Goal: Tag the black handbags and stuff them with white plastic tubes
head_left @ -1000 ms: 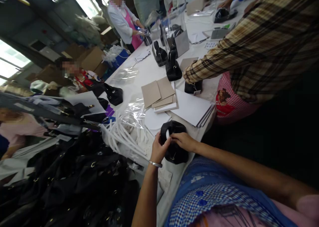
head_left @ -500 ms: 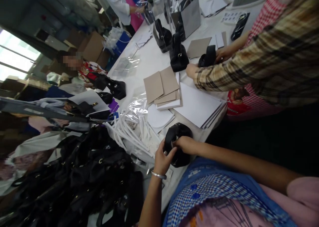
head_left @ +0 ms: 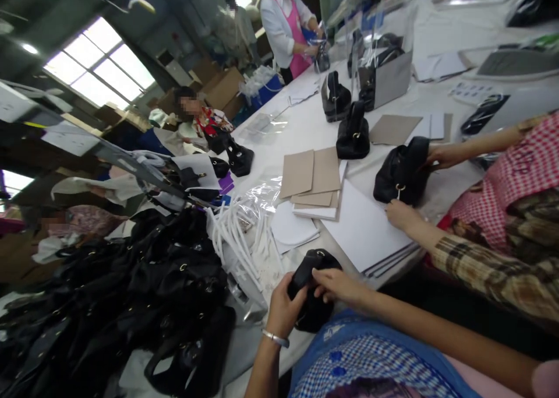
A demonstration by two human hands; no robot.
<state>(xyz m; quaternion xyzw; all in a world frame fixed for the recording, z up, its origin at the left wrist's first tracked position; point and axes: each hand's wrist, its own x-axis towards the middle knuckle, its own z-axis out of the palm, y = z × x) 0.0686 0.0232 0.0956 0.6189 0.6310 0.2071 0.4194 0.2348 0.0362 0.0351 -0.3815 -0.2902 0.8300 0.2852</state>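
A small black handbag (head_left: 313, 316) with a gold-coloured ring on its top stands at the table edge against my apron. My left hand (head_left: 283, 306), with a silver bangle at the wrist, is closed on the side of the bag's wide handle (head_left: 305, 270). From the right, my right hand (head_left: 343, 287) pinches the same handle with thumb and forefinger, its other fingers curled below. The fingertips partly cover the handle, so what lies beneath them is hidden. White tubing strips (head_left: 238, 240) lie just beyond the bag.
A large heap of black handbags (head_left: 144, 293) fills the left. Beige cards (head_left: 297, 173) and white sheets (head_left: 367, 229) are stacked ahead. A co-worker's hands (head_left: 404, 214) hold another black handbag (head_left: 399, 173) at right. More finished-looking bags (head_left: 353, 136) stand farther back.
My view has tilted up and shifted. My right hand's fingers have shifted on the handle, while my left keeps its hold. The co-worker's bag has come nearer and turned.
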